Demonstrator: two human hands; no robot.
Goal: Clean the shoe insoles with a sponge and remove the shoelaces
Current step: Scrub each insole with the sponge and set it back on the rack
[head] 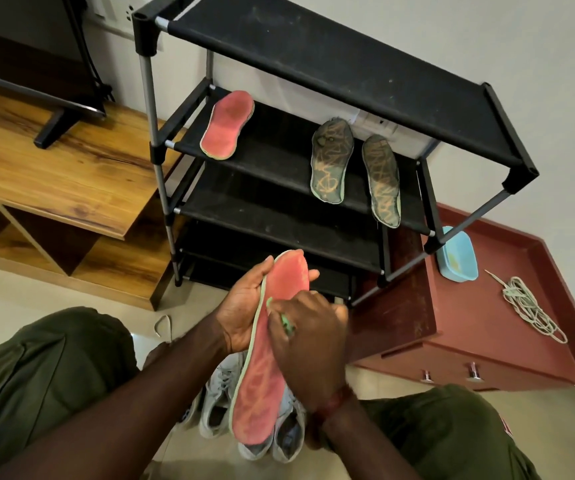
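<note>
My left hand [244, 306] holds a red insole [262, 386] with a green rim from behind, near its toe end, fingers wrapped round its edges. My right hand [308, 344] grips a small green sponge [288, 325] and presses it on the insole's upper half; most of the sponge is hidden by the fingers. A second red insole [227, 124] lies on the black rack's second shelf. Two dark patterned insoles [331, 161] [381, 180] lie on the same shelf to the right. Grey shoes [218, 403] stand on the floor under the held insole. A bundle of pale shoelaces [528, 308] lies on the red cabinet.
The black shoe rack [313, 53] stands straight ahead against the wall. A blue basin [457, 258] sits on the red cabinet [469, 306] at the right. A wooden TV unit [54, 168] with a screen is at the left. A loose lace [163, 325] lies on the floor.
</note>
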